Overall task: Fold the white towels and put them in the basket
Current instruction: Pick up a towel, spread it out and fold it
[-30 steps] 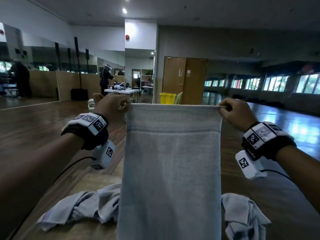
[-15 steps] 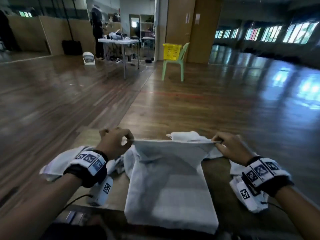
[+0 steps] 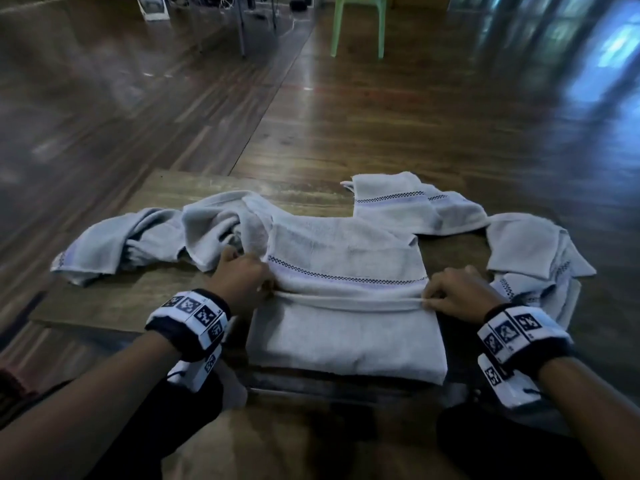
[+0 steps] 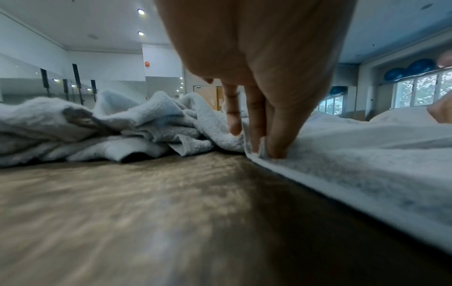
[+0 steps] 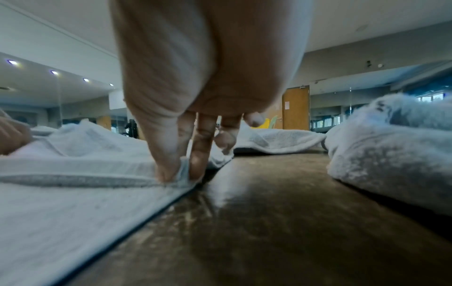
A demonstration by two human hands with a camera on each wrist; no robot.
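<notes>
On the wooden surface (image 3: 145,299) in front of you lies a white towel (image 3: 346,327), its far end doubled back toward you. Loose towels (image 3: 145,237) lie crumpled to its left, right and behind. Your left hand (image 3: 242,282) pinches the folded edge's left corner; your right hand (image 3: 460,292) pinches the right corner between thumb and fingers (image 5: 203,151).

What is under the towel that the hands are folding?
The wooden table shows beside the towel at both edges. At the far left corner it overlaps a crumpled towel. Both hands pinch its folded edge. Anything beneath its middle is hidden.
</notes>
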